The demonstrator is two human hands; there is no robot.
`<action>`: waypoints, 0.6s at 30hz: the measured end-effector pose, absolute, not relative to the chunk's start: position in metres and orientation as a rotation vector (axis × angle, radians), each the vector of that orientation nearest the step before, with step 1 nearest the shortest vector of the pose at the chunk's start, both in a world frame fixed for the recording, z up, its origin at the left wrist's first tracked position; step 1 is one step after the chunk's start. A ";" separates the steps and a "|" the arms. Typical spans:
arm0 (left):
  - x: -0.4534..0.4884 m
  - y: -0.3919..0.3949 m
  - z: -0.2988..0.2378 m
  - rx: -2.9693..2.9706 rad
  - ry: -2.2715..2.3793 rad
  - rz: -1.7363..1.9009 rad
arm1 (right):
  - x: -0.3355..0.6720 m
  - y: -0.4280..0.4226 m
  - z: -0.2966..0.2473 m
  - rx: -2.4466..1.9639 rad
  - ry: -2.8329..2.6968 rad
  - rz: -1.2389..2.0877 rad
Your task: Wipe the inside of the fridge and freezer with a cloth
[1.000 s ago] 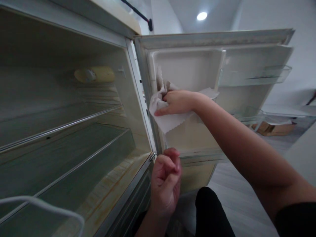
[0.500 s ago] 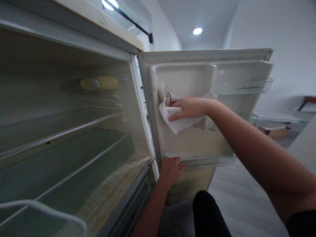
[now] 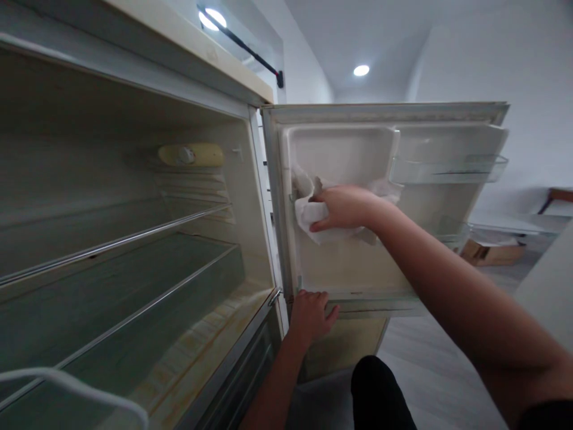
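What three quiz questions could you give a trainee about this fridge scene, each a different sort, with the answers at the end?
1. Multiple choice: which hand holds the white wipe? A, left; B, right; C, both.
2. True or false: the fridge door stands open.
3. Fill the gap: in the picture, the left hand is placed ____ than the wipe (higher or lower).

Key: 1, B, the right hand; 2, true; 3, lower.
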State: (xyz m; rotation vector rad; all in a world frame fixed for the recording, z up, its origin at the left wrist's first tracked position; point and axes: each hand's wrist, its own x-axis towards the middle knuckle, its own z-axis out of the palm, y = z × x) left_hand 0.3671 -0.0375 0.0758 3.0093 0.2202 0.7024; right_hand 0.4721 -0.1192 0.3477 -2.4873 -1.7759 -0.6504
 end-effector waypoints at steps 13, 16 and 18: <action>0.371 -0.035 0.066 3.005 0.209 0.848 | 0.475 -0.140 0.347 -2.566 -1.700 -0.629; 0.370 -0.036 0.069 3.013 0.217 0.794 | 0.486 -0.159 0.347 -2.700 -1.549 -0.697; 0.370 -0.037 0.071 3.013 0.217 0.782 | 0.485 -0.161 0.344 -2.752 -1.476 -0.754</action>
